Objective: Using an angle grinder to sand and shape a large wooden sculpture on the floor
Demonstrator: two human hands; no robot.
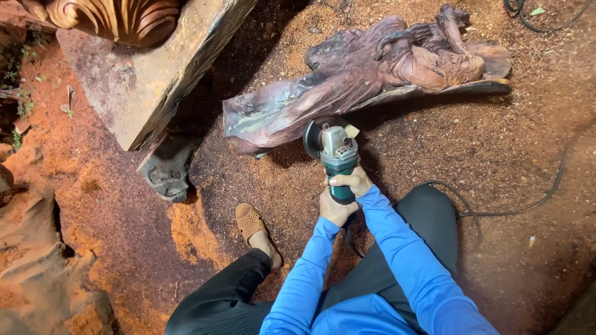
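A green and grey angle grinder point(337, 155) points away from me, its dark disc point(311, 138) close to the lower edge of a long reddish-brown wood carving point(347, 80) lying on the ground. My right hand point(352, 182) wraps the grinder's green body from the top. My left hand point(336, 209) grips the rear of the grinder just below it. Both arms wear blue sleeves. Whether the disc touches the carving cannot be told.
Sawdust covers the ground. A big stone-like slab point(133, 80) with a carved wooden piece point(118, 18) on it stands at the upper left. My sandalled foot point(251, 224) rests at the left of the hands. A black cable point(528, 201) snakes off to the right.
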